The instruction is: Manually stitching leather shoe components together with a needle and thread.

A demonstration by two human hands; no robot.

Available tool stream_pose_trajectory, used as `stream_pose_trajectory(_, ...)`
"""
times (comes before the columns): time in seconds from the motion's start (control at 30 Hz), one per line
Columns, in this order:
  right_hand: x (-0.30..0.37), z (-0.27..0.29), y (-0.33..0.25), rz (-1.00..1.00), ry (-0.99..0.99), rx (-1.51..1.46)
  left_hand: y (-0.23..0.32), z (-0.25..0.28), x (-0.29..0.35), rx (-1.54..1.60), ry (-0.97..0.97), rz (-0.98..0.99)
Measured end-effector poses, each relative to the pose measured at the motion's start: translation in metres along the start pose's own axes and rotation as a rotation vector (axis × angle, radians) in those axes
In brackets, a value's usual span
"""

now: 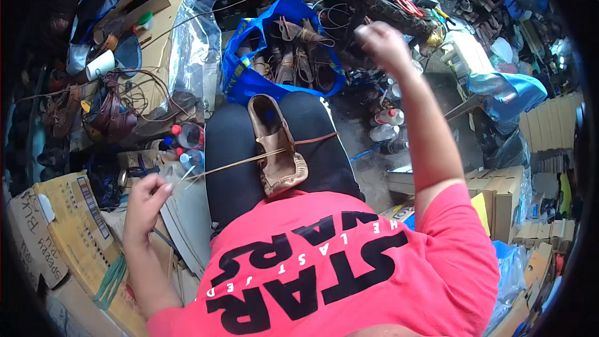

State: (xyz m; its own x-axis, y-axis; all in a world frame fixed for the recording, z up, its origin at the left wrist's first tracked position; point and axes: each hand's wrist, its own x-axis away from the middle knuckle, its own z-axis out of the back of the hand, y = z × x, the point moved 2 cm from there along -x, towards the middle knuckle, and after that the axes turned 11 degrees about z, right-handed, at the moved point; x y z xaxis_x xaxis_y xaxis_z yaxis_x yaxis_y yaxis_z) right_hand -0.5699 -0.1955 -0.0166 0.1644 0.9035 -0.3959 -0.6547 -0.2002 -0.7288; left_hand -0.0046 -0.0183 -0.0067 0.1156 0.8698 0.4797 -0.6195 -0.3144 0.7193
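A brown leather moccasin (pixel 271 126) rests on my dark-trousered lap, its gathered, stitched toe nearest my body. From the stitching a thin tan cord (pixel 240 163) runs taut to my left hand (pixel 147 202), which is pinched on its end. Beside those fingertips a slim, pale, pointed piece (pixel 186 176) sticks out; its kind is unclear. Across my right thigh lies a narrow reddish-brown strap (pixel 318 138), reaching to the shoe. My right hand (pixel 385 47) is raised far out to the right, curled and blurred by motion; whatever is in it cannot be made out.
Beyond my knees stands a blue bag (pixel 237 85) full of shoe parts. Bottles (pixel 388 117) stand on the floor at right, and more bottles (pixel 189 136) lie at left. Cardboard boxes (pixel 75 224) are stacked beside my left arm. A cluttered tool stand (pixel 399 0) is behind my right hand.
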Motion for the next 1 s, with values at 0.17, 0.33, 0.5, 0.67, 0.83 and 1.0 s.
stream_pose_trajectory(0.17, -0.039, 0.052, 0.091, -0.170, -0.022, 0.095, -0.083, -0.010, -0.001, 0.228, 0.007, 0.226)
stream_pose_trajectory(0.33, -0.013, 0.020, 0.145, -0.481, -0.231, 0.277, -0.156, -0.042, 0.005, 0.143, -0.019, 0.461)
stream_pose_trajectory(0.5, -0.026, -0.008, 0.204, -0.313, -0.438, 0.797, -0.186, -0.041, 0.012, -0.152, 0.116, 0.425)
stream_pose_trajectory(0.67, -0.033, -0.047, 0.242, -0.233, -0.460, 0.871, -0.145, -0.039, 0.022, -0.461, 0.175, 0.559)
stream_pose_trajectory(0.83, -0.051, -0.054, 0.292, -0.186, -0.509, 1.029, -0.117, -0.042, 0.018, -0.510, 0.156, 0.505)
stream_pose_trajectory(1.0, -0.049, -0.031, 0.246, -0.181, -0.512, 0.939, -0.089, -0.041, -0.001, -0.558, 0.184, 0.422)
